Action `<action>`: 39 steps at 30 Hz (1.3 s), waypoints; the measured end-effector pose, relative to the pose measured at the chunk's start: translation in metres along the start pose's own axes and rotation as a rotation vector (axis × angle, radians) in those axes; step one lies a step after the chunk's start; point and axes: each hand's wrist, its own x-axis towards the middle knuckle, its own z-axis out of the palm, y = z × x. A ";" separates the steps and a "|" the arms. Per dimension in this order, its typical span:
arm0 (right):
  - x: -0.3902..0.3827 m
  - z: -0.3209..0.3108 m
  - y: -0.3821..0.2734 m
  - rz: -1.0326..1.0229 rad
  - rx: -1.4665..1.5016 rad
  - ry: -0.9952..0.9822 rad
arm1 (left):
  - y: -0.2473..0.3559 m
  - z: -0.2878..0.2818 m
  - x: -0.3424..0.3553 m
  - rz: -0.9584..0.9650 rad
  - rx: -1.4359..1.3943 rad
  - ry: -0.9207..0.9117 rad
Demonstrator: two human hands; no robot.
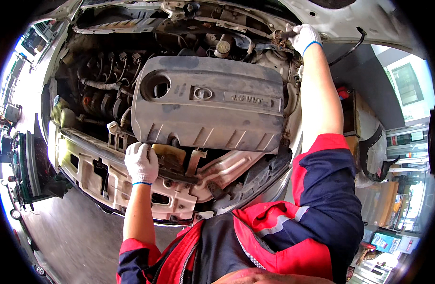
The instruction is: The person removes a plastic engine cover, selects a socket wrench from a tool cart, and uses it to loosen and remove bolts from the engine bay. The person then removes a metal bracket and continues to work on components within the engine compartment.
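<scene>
A dark plastic engine cover [213,99] sits over the engine of a white car. My left hand [141,163], in a white glove, has its fingers curled at the cover's front-left corner, over the front crossmember [90,161]; what it grips is unclear. My right hand [303,37], also gloved, reaches to the upper right rear of the engine bay, fingers closed around a small dark object [286,35] that I cannot make out, near rusty metal by the raised hood [378,19]. A cylindrical reservoir [222,48] stands behind the cover; hoses [104,85] run left of it.
A wooden box [352,111] with plastic-wrapped items and a dark curved part [371,154] stand at the right. Shelving with goods [387,244] is at the lower right. Dark equipment [30,175] and a grey workshop floor [71,232] lie at the left.
</scene>
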 end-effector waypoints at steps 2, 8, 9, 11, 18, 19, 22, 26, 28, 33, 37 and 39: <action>-0.001 -0.016 -0.004 0.001 -0.196 -0.086 | 0.002 0.000 0.001 -0.004 0.021 0.021; -0.026 -0.013 -0.015 -0.252 -1.359 -0.011 | -0.002 0.002 0.000 -0.005 0.043 -0.002; -0.033 -0.009 -0.026 -0.322 -1.602 0.001 | -0.003 0.003 -0.001 0.000 0.041 0.004; 0.002 -0.025 -0.014 -0.072 -1.034 0.155 | 0.000 0.004 0.001 0.013 0.035 0.020; -0.019 0.058 -0.026 0.175 0.922 0.341 | -0.001 0.001 -0.003 -0.021 0.054 -0.007; -0.009 0.059 -0.019 0.185 0.921 0.334 | -0.002 0.000 -0.005 -0.018 0.053 0.000; 0.030 0.025 -0.010 -0.030 0.945 0.221 | 0.002 0.002 -0.001 0.003 0.020 0.027; 0.035 -0.009 0.003 0.222 0.862 0.291 | 0.002 0.000 0.003 0.001 0.006 0.034; 0.024 -0.015 0.011 0.000 -0.130 0.160 | 0.001 -0.002 0.000 0.003 0.016 0.029; 0.007 -0.019 0.008 -0.139 -0.848 0.110 | 0.001 -0.004 0.002 0.030 0.028 0.042; -0.003 0.004 0.033 0.123 0.699 0.156 | 0.013 0.001 0.008 0.076 0.067 0.022; -0.033 0.038 0.032 0.047 0.854 0.107 | 0.003 -0.004 -0.003 0.132 0.197 0.035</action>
